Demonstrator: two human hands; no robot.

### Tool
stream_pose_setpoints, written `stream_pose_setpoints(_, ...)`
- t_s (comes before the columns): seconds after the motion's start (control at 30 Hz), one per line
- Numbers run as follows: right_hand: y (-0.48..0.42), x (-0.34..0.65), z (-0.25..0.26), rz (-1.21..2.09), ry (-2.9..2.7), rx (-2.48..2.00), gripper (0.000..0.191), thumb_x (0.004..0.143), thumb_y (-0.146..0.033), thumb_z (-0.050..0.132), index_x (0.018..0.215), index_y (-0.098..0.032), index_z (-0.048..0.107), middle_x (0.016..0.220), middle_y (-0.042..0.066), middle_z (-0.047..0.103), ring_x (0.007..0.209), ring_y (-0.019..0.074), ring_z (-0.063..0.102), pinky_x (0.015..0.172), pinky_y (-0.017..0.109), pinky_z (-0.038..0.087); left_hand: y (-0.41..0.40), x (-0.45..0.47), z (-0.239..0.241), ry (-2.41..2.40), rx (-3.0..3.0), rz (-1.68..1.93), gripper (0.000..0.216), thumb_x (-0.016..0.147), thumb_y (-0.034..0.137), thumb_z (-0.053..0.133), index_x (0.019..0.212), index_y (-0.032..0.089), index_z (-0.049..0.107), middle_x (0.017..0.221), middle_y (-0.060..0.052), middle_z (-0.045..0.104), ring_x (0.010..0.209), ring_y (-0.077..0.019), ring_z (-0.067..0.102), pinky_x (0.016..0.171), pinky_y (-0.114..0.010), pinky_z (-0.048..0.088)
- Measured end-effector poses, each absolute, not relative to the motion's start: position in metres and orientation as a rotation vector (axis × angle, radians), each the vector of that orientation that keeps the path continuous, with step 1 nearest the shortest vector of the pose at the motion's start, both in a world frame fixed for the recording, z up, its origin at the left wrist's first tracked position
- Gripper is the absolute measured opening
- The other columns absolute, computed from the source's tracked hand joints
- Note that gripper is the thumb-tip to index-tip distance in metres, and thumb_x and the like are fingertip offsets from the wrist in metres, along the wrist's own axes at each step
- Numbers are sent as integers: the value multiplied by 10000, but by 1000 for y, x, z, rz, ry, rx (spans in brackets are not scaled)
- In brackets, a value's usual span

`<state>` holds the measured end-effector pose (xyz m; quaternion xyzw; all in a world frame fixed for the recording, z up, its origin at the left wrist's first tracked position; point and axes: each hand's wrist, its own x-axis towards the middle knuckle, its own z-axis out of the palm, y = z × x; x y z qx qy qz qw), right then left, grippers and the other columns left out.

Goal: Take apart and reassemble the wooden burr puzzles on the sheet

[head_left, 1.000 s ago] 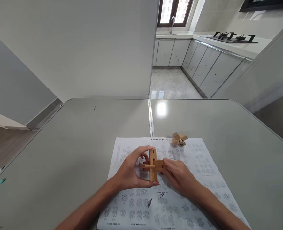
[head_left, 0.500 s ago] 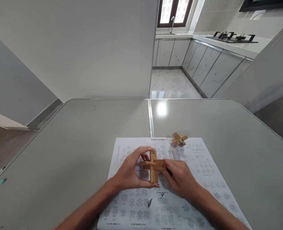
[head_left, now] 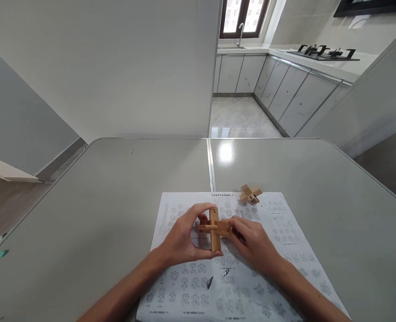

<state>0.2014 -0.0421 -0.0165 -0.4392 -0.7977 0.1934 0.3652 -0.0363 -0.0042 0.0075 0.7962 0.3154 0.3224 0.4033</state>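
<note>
With my left grip [head_left: 182, 235] clamping the upright block [head_left: 215, 241] and my right grip [head_left: 254, 241] pinching the crossing piece [head_left: 223, 228], they're seemingly partly fitted, the wooden cluster [head_left: 250, 195] toward two o'clock not yet joined.

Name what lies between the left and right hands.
The head view shows crossed wooden pieces, one marked 2, between the left hand and right hand; both grip them.

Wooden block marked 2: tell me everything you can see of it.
The wooden block is a light-brown bar, its dark 2 near the far end. It runs up and down in the picture, above the paper. The left hand grips it, a finger at the far end, thumb at the near end. Other wooden pieces cross it near its middle; how they join is hidden.
</note>
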Motion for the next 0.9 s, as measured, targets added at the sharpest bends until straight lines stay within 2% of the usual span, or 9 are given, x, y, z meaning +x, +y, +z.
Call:
stream_pose_setpoints(0.17,-41,202,-21,445,-2076,-1116,207,1087,-167,474,918,-213,586,755,-5,595,569,129,483,533,256,363,-5,-36,8,823,1987,791,951,705,436,960,1492,341,433,1375,-91,589,1082,-250,645,875,-413,650)
stream_pose_setpoints(0.33,-41,203,-20,488,-2107,-1074,211,1110,-205,476,980,-211,641,788,5,610,608,138,524,568,266,405,-5,-36,7,838,1954,801,948,694,434,962,1482,329,445,1382,-97,584,1093,-257,651,821,-380,654)
stream_pose_setpoints(0.5,-41,202,-16,470,-2085,-1071,223,1110,-217,482,941,-212,626,751,1,597,591,139,507,545,267,385,-5,-36,8,828,1966,812,948,696,418,963,1483,336,440,1390,-100,577,1070,-249,653,832,-392,651)
stream_pose_setpoints(0.73,-42,202,-15,448,-2074,-1105,121,1087,-195,540,1003,-200,627,788,3,623,605,131,510,566,260,389,-5,-36,9,818,1956,811,942,702,452,958,1485,329,448,1395,-107,578,1065,-248,650,808,-383,659)
stream_pose_setpoints(0.9,-44,199,-15,408,-2055,-1090,143,1066,-187,549,936,-205,607,719,-18,596,555,121,494,533,265,350,-4,-36,9,814,1953,803,952,671,447,979,1456,325,454,1370,-102,580,1059,-248,649,800,-386,652)
